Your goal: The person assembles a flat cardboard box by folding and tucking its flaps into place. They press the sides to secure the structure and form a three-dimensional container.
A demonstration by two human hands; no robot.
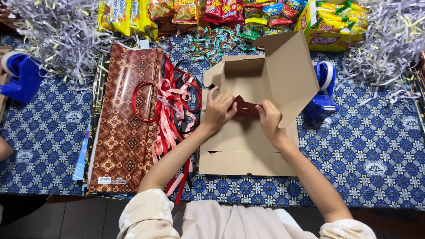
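A brown cardboard box (248, 146) lies half assembled in front of me on the patterned blue cloth, with its lid flap (285, 71) raised. My left hand (218, 110) and my right hand (268, 117) meet at the box's front wall. Together they pinch a small dark red piece (245, 108) between their fingers at the edge of the box's hollow. What the red piece is made of cannot be told. Part of it is hidden by my fingers.
Red, pink and black ribbons (172, 106) lie left of the box beside brown patterned wrapping sheets (126, 119). Blue tape dispensers sit at the left (20, 75) and right (323, 95). Snack packets (212, 13), a yellow carton (330, 24) and shredded paper (57, 35) line the far edge.
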